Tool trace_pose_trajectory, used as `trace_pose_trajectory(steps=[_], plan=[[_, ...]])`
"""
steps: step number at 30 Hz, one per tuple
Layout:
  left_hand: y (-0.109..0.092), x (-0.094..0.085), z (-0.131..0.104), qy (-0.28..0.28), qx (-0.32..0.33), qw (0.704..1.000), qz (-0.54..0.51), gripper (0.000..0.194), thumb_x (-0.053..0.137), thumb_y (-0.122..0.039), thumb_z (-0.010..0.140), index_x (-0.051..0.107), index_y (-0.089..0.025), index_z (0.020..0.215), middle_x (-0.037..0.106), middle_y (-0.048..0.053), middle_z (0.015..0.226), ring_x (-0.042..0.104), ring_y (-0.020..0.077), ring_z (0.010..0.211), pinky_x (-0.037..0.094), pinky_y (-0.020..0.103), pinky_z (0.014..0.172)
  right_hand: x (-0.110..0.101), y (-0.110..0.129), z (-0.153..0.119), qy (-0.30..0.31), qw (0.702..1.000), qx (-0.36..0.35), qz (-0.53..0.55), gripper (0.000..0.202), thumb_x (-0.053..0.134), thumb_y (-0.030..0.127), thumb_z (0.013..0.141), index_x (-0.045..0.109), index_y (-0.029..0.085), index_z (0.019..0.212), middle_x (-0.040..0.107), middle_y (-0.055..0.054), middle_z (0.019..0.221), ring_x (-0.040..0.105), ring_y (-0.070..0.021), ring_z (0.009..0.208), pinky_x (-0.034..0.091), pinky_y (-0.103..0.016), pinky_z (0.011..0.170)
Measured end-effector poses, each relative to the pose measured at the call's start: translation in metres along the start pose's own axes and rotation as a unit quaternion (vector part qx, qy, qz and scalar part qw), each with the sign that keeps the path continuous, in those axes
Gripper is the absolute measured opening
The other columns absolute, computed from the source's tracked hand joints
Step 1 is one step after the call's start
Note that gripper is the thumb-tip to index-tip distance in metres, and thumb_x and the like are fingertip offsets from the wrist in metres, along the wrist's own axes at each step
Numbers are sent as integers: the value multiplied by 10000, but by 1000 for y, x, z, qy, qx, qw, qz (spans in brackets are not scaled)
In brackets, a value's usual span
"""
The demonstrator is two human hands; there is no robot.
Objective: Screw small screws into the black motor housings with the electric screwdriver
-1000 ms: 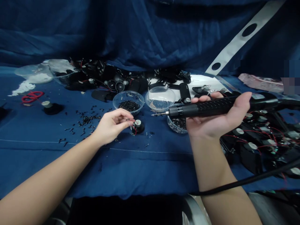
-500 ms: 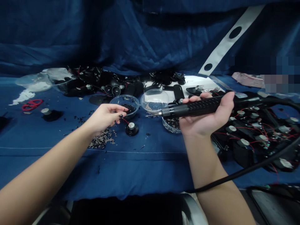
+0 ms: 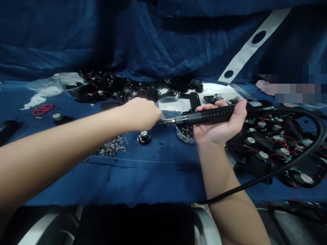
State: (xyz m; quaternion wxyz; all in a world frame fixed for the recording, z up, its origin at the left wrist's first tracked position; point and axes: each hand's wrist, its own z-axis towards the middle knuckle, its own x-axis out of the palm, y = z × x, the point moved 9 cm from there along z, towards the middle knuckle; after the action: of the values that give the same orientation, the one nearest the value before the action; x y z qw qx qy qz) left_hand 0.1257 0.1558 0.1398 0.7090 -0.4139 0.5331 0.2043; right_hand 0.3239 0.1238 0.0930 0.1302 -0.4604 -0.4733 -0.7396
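A black corded electric screwdriver (image 3: 212, 115) lies in my right hand (image 3: 219, 126), its thin metal bit pointing left. My left hand (image 3: 146, 114) is by the bit's tip, back of the hand to the camera; its fingers are bent out of sight, so anything they hold is hidden. Just below it a small round black part with a pale motor (image 3: 144, 136) stands on the blue cloth. A clear bowl of dark screws (image 3: 186, 133) is under the screwdriver's front end, and another clear bowl (image 3: 170, 107) is behind the bit.
Loose screws (image 3: 112, 146) are scattered at left centre. Red scissor handles (image 3: 44, 110) lie farther left. Many black parts with motors and red wires (image 3: 281, 143) cover the right side. The black cable (image 3: 255, 182) crosses my right forearm.
My left hand has moved right from beside the left bowl to the screwdriver's bit, its fingers now hidden. The view has shifted slightly; my right hand still holds the screwdriver.
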Motion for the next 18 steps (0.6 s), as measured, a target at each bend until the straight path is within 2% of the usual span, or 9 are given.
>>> trace_pose_trajectory(steps=[2,4,6,9,10,13,15,17,18], plan=[[-23,9,-14,-25,41,998,50,382,723,64,541,483,-207,417,509,38,538,666,338,799,527,521,902,0,4,0,-9,1000,-9,-4,504,619,702,826,623,208,727,624,30,614,647,-124,542,546,-263,516],[-32,18,-28,-37,55,993,95,331,725,-9,630,512,-210,477,568,77,599,668,332,808,552,483,852,1,10,0,-19,999,-27,-11,499,597,677,842,625,198,707,609,29,576,624,-118,514,530,-258,501],[-26,21,-40,-55,38,991,115,252,716,-100,727,570,-212,555,603,95,641,675,316,757,568,455,794,2,17,1,-24,999,-40,-13,490,576,655,849,624,195,688,589,29,537,600,-117,489,520,-261,492],[-1,17,-55,-111,-22,991,75,111,704,-182,796,685,-214,692,648,79,683,673,286,660,573,438,748,4,22,2,-16,999,-37,-14,483,555,661,840,625,209,685,594,17,526,585,-126,485,503,-275,476],[7,15,-60,-128,-40,989,53,65,699,-192,809,733,-223,762,673,69,699,674,276,647,572,424,736,4,22,2,-13,999,-31,-14,479,551,667,840,626,218,690,603,12,534,585,-130,493,498,-279,472],[26,18,-73,-162,-78,983,-40,178,685,-218,847,816,-270,956,741,33,735,675,239,618,563,368,673,2,19,4,-12,1000,-13,-14,474,554,683,837,621,232,707,615,14,555,592,-137,510,510,-290,485],[35,27,-80,-159,-104,971,-147,171,699,-248,857,827,-271,966,747,19,717,663,211,585,557,334,613,-1,18,5,-15,1000,-14,-9,493,562,694,832,613,219,710,603,24,558,595,-134,501,526,-290,502],[42,44,-86,-143,-153,936,-284,144,710,-268,859,818,-240,949,743,24,721,658,183,577,556,298,567,-1,17,6,-15,1000,-13,-3,508,563,697,838,608,206,714,597,28,567,604,-132,502,538,-285,518],[45,53,-90,-135,-183,906,-356,134,711,-266,860,805,-217,943,742,30,736,664,170,589,560,278,561,-1,16,6,-14,1000,-10,1,511,560,694,849,607,203,717,598,27,573,610,-131,506,543,-282,525]])
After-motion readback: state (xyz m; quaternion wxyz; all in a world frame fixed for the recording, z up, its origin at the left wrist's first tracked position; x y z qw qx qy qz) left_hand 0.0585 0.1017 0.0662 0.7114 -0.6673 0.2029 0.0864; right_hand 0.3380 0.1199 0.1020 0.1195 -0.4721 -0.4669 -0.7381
